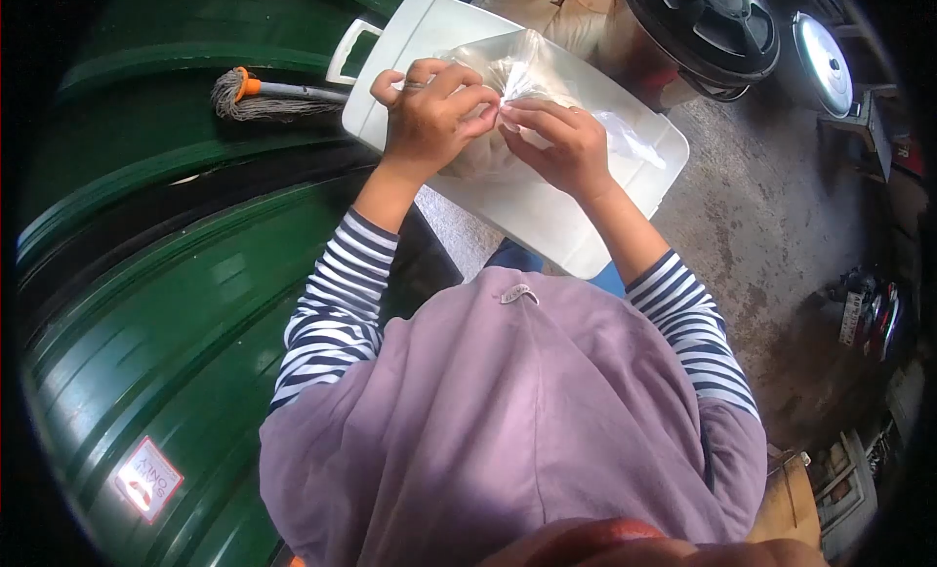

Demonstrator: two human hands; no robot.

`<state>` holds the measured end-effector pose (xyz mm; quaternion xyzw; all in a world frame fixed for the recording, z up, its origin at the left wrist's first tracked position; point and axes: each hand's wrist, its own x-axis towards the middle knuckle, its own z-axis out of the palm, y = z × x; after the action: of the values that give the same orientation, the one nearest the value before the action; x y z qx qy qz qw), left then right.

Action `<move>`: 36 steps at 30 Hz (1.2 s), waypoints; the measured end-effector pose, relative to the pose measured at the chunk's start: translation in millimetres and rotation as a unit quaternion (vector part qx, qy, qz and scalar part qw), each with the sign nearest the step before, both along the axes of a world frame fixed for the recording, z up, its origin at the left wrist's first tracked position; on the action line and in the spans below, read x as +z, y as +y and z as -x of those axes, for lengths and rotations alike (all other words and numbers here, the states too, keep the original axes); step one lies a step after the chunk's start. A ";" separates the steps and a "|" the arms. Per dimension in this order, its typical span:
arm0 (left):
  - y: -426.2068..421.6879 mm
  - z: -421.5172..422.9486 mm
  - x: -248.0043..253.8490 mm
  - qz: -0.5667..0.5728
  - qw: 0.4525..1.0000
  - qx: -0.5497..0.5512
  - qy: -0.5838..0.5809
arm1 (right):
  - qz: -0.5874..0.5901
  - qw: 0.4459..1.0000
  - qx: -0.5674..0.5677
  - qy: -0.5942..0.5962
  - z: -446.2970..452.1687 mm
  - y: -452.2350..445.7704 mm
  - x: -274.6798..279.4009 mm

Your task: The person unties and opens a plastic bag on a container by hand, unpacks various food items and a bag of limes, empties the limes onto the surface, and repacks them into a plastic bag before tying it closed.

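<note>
A clear plastic bag [532,64] with pale contents rests on the white lid [556,230] of a large container in front of me. My left hand [434,113] pinches the gathered neck of the bag between thumb and index finger, its other fingers curled above. From the other side my right hand [561,142] pinches the same gathered plastic, so the fingertips of both hands nearly meet. A loose, crumpled piece of clear plastic [630,140] lies on the lid to the right of my right hand. What fills the bag is partly hidden by my hands.
A mop [239,94] leans at the left against a green corrugated wall [176,274]. Beyond the lid stand a black-lidded bucket [708,25] and a pot with a silver lid [823,64]. Concrete floor [742,216] stretches to the right, with a motorcycle [869,313] farther off.
</note>
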<state>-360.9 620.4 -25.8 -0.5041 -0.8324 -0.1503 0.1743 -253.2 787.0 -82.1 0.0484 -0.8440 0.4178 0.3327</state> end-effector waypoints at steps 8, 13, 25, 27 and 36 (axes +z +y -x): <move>3.4 6.1 -9.2 -0.025 0.999 -0.012 0.019 | 0.049 0.987 0.087 -0.124 23.8 32.8 18.7; 4.1 3.9 -7.1 -0.022 1.000 0.010 0.016 | 0.029 0.980 0.169 -0.102 44.0 49.0 4.5; 9.8 4.0 13.3 0.012 0.994 0.029 -0.101 | 0.031 0.973 0.197 -0.114 48.6 56.6 1.4; 13.3 1.9 16.2 -0.016 0.991 0.035 -0.129 | 0.023 0.977 0.188 -0.096 49.5 55.3 1.2; 12.9 0.7 26.2 0.038 0.988 0.063 -0.135 | 0.038 0.983 0.148 -0.106 42.2 43.5 4.0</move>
<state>-361.6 633.3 0.3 -0.4316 -0.8837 -0.1741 0.0505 -295.4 830.4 -78.1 0.1153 -0.8415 0.4970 0.1781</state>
